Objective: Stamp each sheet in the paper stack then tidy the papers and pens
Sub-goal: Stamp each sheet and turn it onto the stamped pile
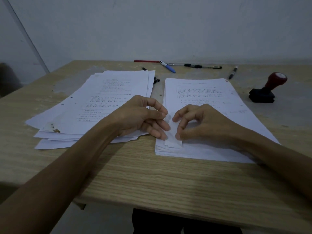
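Observation:
Two stacks of printed white sheets lie on the wooden table (138, 169). The left stack (94, 102) is loosely fanned; the right stack (207, 98) is neater. My left hand (143, 117) and my right hand (200, 122) meet at the near left corner of the right stack. Both pinch the curled-up corner of its top sheet (172, 139) with fingertips. A stamp (268, 86) with a red knob and black base stands tilted at the right, apart from both hands. Several pens lie along the far edge, among them a blue pen (168, 67), a red pen (146, 61) and a black pen (233, 72).
A small black clip (156, 80) sits between the tops of the two stacks. A grey wall rises directly behind the table. The table's near edge runs just in front of my body, with bare wood between it and the stacks.

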